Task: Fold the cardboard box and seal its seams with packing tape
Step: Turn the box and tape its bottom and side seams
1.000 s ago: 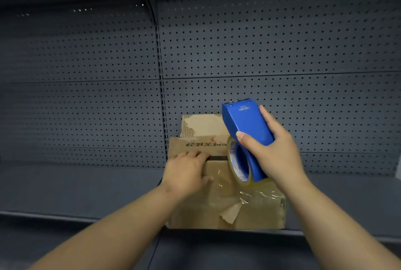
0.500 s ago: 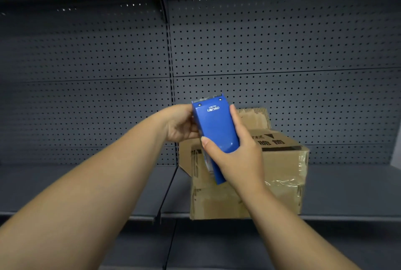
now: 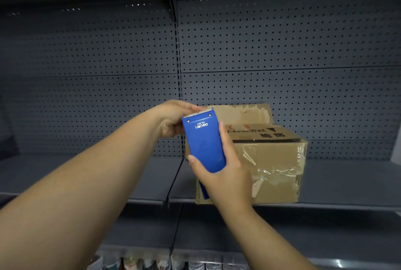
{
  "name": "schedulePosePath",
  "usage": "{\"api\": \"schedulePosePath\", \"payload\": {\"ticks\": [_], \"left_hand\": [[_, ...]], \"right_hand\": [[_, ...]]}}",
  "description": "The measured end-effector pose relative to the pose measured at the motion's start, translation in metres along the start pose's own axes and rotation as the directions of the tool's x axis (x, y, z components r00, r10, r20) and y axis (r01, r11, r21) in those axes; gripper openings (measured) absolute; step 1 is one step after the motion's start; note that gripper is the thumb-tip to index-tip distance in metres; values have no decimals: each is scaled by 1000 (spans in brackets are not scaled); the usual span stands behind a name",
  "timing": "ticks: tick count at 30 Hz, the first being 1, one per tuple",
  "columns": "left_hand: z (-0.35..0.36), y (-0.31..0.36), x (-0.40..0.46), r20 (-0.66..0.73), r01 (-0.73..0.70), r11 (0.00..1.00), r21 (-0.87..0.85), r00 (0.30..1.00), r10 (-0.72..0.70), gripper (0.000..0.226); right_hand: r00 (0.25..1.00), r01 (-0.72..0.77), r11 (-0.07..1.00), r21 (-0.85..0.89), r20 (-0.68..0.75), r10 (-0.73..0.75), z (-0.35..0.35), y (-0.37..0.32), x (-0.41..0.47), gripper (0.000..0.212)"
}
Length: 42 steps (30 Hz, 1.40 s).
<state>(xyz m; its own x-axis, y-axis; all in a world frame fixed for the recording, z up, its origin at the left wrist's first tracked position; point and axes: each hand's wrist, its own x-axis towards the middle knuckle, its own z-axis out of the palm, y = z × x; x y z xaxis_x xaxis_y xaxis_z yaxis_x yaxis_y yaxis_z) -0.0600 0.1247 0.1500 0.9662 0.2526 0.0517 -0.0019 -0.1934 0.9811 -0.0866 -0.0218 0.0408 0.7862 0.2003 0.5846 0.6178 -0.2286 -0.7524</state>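
Holding a blue plastic tape dispenser (image 3: 204, 141) up in front of me, I have my right hand (image 3: 225, 174) wrapped around its lower body, thumb on the left edge and fingers along the right edge, a firm grip on the tool. Its flat blue back faces me, with white lettering printed upside down near the top and a serrated metal cutting edge along the upper rim. My left hand (image 3: 173, 117) reaches in from the left and pinches at that top end, fingers curled closed at the blade (what they pinch is hidden behind the dispenser, so I cannot tell whether tape is between them).

Behind the dispenser and to its right sits a brown cardboard box (image 3: 267, 165) on a grey metal shelf (image 3: 338, 178), near the shelf's front edge. Its near top flaps are folded down, with dark printed characters on the upper face, and one rear flap stands up against the grey perforated back panel (image 3: 282, 42). Clear, wrinkled packing tape (image 3: 275, 167) glistens across the front face of the box and wraps onto its right side. The dispenser overlaps the box's left part in my view; whether they touch I cannot tell.
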Motion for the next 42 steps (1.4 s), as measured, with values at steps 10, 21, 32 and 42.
{"api": "schedulePosePath", "payload": {"ticks": [10, 21, 32, 42], "left_hand": [[22, -20, -19, -32, -113, 972, 208, 992, 123, 3], [1, -45, 27, -36, -193, 856, 479, 970, 239, 3], [-4, -81, 70, 38, -293, 724, 625, 937, 346, 22], [-10, -90, 86, 68, -272, 722, 636, 952, 299, 22]], "right_hand": [[995, -77, 997, 3, -63, 77, 1, 5, -44, 90], [966, -257, 966, -35, -45, 255, 32, 19, -41, 90], [953, -299, 949, -100, -88, 290, 66, 42, -26, 90], [950, -307, 941, -139, -101, 295, 79, 47, -21, 90]]}}
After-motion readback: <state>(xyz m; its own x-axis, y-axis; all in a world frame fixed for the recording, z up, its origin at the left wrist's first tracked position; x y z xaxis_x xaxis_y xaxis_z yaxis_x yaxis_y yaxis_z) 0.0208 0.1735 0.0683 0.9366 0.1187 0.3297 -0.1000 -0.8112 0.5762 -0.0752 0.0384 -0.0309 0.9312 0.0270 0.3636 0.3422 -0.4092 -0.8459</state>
